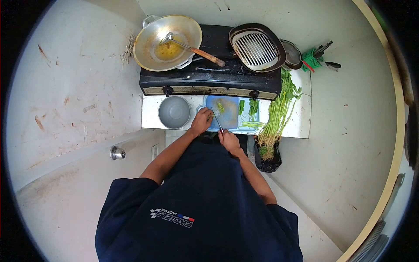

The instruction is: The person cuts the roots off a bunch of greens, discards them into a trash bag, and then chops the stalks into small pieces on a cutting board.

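A knife (217, 118) is held by its dark red handle in my right hand (229, 140), its blade pointing up and left over the blue cutting board (232, 118). My left hand (202, 121) is at the board's left edge beside the blade, fingers bent together; whatever they hold is too small to name. Small chopped green pieces (220, 107) lie on the board above the blade. Green leaves (253, 107) and short cut stems (252, 124) rest at the board's right side. A grey bowl (174, 112) stands left of my left hand.
Behind the board is a black stove (209, 81) with a wok (150, 48) holding a ladle (209, 56), and a grill pan (258, 47). Long leafy stalks (279, 111) stand in a black bag (269, 164) at right. A green basket (310, 60) holds utensils.
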Tool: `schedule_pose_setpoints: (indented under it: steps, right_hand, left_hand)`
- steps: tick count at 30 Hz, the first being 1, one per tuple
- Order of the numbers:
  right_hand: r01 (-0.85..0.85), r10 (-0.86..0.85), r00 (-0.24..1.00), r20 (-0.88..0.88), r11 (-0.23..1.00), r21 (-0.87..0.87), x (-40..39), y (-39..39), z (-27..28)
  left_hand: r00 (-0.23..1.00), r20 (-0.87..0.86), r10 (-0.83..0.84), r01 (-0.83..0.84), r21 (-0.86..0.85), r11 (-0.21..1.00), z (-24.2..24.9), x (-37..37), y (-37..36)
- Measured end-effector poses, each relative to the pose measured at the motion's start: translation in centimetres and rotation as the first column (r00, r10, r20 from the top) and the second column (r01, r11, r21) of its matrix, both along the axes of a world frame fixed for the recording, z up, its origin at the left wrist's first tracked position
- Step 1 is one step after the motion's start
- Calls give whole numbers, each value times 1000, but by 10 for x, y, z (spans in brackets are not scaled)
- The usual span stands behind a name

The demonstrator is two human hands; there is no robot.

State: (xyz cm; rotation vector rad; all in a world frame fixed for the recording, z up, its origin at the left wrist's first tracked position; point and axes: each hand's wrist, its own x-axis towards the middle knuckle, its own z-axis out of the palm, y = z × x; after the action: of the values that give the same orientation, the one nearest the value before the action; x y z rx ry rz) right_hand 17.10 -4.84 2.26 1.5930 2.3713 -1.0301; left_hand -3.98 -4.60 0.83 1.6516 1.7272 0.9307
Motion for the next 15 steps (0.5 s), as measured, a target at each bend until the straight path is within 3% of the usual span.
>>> schedule_pose_setpoints:
  steps: [12, 15]
  right_hand:
    - [-41, 43, 999, -19, 996, 82, -11, 14, -5]
    - [7, -7, 1000, 10, 1000, 13, -7, 11, 2]
  left_hand:
    - [1000, -5, 10, -10, -16, 1000, -3, 0, -1]
    - [1000, 27, 13, -11, -72, 997, 0, -2, 0]
